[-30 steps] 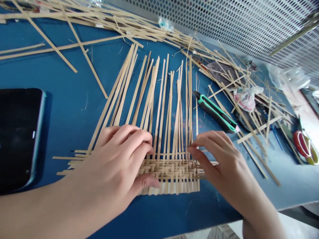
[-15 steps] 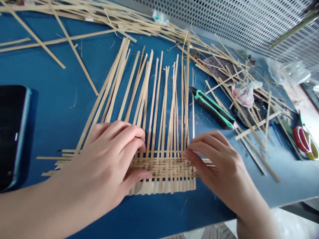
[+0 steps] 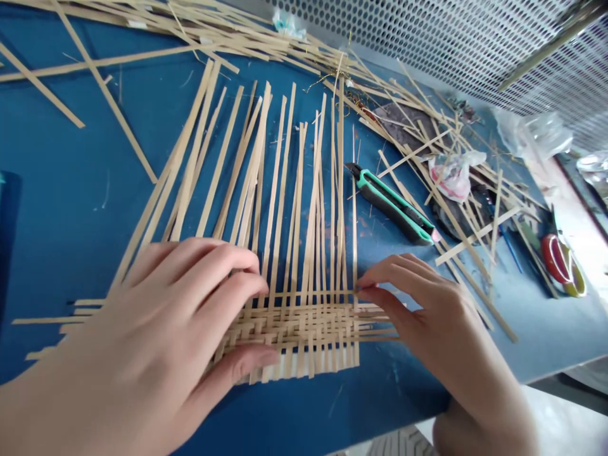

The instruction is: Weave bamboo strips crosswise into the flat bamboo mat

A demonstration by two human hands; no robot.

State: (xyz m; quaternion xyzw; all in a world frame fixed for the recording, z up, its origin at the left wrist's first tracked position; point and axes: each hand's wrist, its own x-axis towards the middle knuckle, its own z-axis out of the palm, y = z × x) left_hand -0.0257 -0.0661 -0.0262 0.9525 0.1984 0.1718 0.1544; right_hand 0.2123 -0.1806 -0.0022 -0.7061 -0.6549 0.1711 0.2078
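Note:
A partly woven mat of pale bamboo strips [image 3: 308,323] lies on the blue table, with long upright strips fanning away from me. Across its left half rests my left hand [image 3: 190,323], fingers bent over the weave and thumb apart near the lower edge. The hand hides much of that side. At the mat's right edge, my right hand [image 3: 403,297] pinches the end of a thin crosswise bamboo strip [image 3: 327,292] between thumb and forefinger. This strip runs above the dense weave, among the upright strips.
A green-and-black utility knife [image 3: 394,206] lies right of the upright strips. Loose bamboo strips [image 3: 228,38] are heaped along the back. Farther right are a crumpled plastic bag [image 3: 456,174] and red-and-yellow-handled scissors [image 3: 563,266]. A perforated metal panel [image 3: 427,44] stands behind.
My right hand has shifted along the crosswise strip to the mat's right edge. My left hand stays on the weave. The view has turned right, so the phone has nearly left the picture.

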